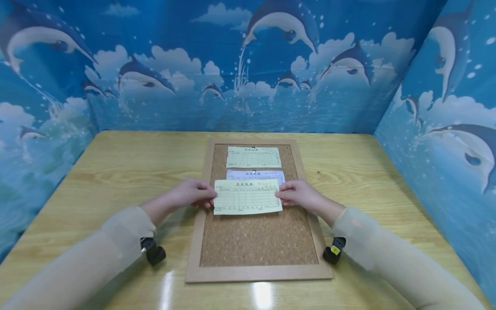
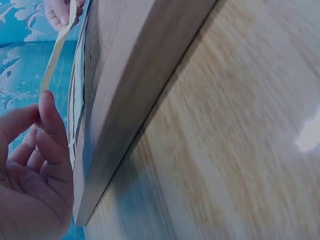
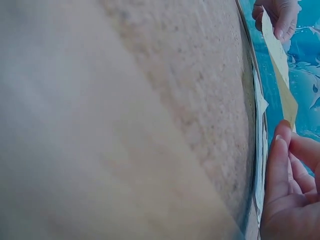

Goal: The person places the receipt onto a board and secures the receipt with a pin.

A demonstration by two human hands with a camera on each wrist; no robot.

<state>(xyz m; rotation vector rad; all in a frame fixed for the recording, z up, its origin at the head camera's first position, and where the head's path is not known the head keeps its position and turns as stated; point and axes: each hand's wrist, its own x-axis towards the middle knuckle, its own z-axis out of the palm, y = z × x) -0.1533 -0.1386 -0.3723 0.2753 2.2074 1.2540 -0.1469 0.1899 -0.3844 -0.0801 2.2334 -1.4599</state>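
A pale yellow printed form (image 1: 248, 198) is held out flat between both hands above a cork board (image 1: 259, 241). The left hand (image 1: 195, 192) pinches its left edge between thumb and fingers. At the opposite edge, the right hand (image 1: 300, 196) pinches it the same way. In the wrist views the paper slip (image 2: 54, 60) stands off the board's surface. Higher on the cork, a light green form (image 1: 253, 158) hangs under a small pin. Below that one lies a lilac form (image 1: 255, 174), pinned at its top and partly hidden by the held sheet.
The board's wooden frame (image 1: 259, 273) lies on a wood-grain table (image 1: 135, 159). Blue dolphin-print cloth (image 1: 193, 64) closes off the back and sides. A small dark camera (image 1: 155, 254) is strapped to the left wrist, another (image 1: 332, 254) to the right.
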